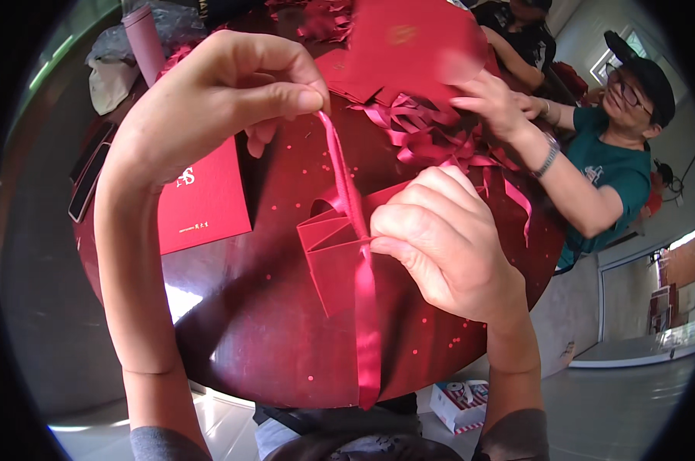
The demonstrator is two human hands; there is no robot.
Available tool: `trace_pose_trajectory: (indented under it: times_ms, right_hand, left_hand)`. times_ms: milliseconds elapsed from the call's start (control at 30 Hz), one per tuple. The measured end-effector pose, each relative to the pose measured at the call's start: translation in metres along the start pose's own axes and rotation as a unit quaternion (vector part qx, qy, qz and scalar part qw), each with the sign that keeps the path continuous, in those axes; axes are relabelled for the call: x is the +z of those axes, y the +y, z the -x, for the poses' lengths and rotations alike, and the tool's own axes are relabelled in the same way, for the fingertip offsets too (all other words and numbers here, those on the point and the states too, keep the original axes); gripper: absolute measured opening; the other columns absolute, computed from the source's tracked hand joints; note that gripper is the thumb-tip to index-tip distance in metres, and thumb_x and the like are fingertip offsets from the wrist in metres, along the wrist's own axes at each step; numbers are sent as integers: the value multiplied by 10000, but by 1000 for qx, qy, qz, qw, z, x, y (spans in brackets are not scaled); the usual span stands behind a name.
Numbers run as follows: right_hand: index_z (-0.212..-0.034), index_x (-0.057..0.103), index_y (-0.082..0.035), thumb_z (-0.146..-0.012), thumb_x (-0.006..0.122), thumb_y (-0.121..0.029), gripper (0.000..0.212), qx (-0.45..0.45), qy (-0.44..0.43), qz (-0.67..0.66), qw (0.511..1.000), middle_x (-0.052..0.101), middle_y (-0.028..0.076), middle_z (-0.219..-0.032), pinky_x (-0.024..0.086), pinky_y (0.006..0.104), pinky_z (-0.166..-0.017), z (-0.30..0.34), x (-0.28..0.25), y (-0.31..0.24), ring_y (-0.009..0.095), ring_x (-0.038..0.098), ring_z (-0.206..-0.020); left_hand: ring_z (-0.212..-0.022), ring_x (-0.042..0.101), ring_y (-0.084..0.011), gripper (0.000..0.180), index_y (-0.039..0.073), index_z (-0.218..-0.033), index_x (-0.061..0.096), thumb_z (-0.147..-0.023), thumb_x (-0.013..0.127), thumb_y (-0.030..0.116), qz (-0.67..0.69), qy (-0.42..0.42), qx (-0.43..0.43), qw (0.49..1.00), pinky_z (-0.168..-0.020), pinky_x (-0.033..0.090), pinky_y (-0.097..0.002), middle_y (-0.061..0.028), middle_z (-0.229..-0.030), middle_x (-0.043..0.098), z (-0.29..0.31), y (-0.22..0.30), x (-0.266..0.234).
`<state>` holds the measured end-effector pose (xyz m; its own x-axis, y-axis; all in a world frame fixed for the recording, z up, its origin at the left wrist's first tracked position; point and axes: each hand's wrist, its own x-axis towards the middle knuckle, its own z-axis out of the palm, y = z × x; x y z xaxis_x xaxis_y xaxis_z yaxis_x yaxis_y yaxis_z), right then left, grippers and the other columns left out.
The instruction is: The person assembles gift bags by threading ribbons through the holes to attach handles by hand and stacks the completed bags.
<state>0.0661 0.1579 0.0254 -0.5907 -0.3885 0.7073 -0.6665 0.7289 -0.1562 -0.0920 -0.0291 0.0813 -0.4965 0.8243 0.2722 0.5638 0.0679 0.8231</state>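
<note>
My left hand (217, 96) is raised over the table, thumb and fingers pinching the upper end of a dark pink ribbon (337, 157). From there the ribbon runs down to the top of a small red paper bag (332, 265) with a folded side. A long tail of it hangs down the bag's front toward the near table edge. My right hand (447, 238) is closed at the bag's top edge, thumb and finger gripping it right beside the ribbon. Its curled fingers hide the bag's right part.
Left of the bag lies a flat red printed bag (205, 203), with dark phones (90, 180) beyond. Loose ribbons (440, 134) and red bags (409, 50) cover the far side. A co-worker's hand (493, 107) reaches in there. A pink tumbler (142, 42) stands far left.
</note>
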Motion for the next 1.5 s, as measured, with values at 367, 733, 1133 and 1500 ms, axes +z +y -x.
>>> trace_pose_trajectory:
  times_ms: [367, 733, 1133, 1500]
  right_hand:
    - [-938, 578, -44, -707, 788, -363, 447, 24, -10, 32, 999, 547, 54, -777, 394, 372, -677, -6, 0, 2, 239, 492, -693]
    - [-889, 545, -51, -650, 776, -148, 345, 41, 17, 47, 998, 538, 61, -771, 398, 378, -697, 0, 8, 3, 244, 510, -705]
    - [-884, 588, 3, -653, 784, -11, 303, 25, 93, 43, 994, 579, 88, -766, 428, 367, -632, -5, 16, 11, 261, 548, -676]
    - [-956, 567, -19, -691, 757, -5, 326, 46, 104, 60, 992, 573, 93, -824, 437, 388, -712, 6, 8, 14, 275, 554, -771]
  left_hand:
    - [-576, 504, -21, 190, 33, -906, 670, -909, 657, 222, 0, 41, -17, 999, -510, 422, -189, 34, -700, 574, -10, -11, -13]
    - [-648, 549, -69, 137, 8, -915, 601, -814, 675, 64, -228, 54, 44, 971, -553, 418, -240, -9, -774, 593, 23, 32, 17]
    - [-800, 572, -308, 205, -1, -820, 571, -687, 724, 29, -381, -30, 48, 923, -679, 457, -393, -106, -819, 540, 25, 50, 52]
    - [-753, 597, -342, 103, -22, -816, 581, -739, 629, -71, -252, 19, 49, 966, -670, 477, -389, -145, -827, 575, 16, 42, 62]
